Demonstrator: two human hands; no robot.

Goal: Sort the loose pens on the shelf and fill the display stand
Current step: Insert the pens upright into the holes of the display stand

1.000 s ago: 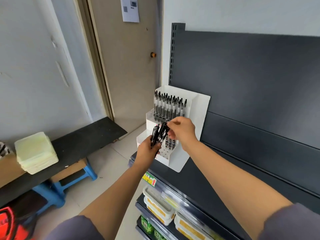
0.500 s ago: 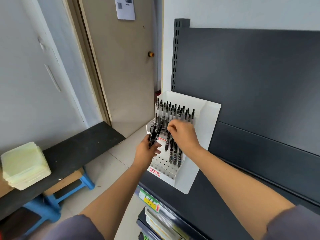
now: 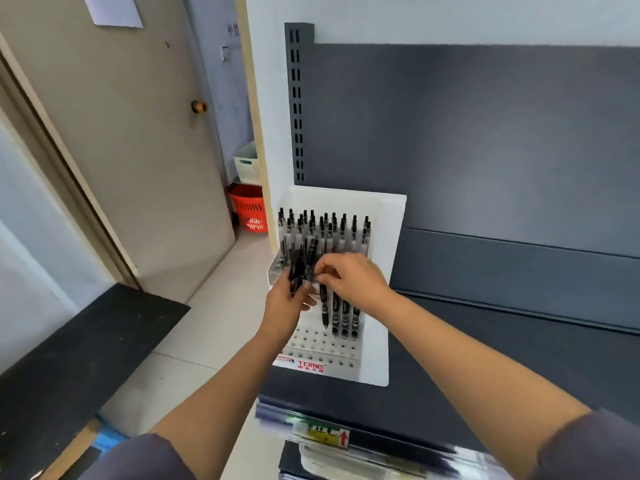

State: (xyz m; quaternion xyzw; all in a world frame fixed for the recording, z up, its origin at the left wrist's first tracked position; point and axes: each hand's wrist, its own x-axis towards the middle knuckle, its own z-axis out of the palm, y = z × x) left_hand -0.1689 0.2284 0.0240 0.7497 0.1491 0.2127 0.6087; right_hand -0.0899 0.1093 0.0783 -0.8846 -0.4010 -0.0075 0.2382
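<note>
Our left hand (image 3: pixel 287 303) has its grip clamped round a bundle (image 3: pixel 297 268) of black pens. We hold it upright just in front of the stand (image 3: pixel 393 237), so each one can drop straight into a hole. Our right hand (image 3: pixel 353 278) meets the bundle, its grip closed in a pinch on what looks like one pen (image 3: pixel 313 252), probably to draw it out for the next free hole. The stand sits on the shelf (image 3: pixel 485 358). The middle pens (image 3: pixel 341 313) number four. The back pens (image 3: pixel 325 230) are well over a dozen, too crowded to count. The bundle holds several; we cannot tell how many.
</note>
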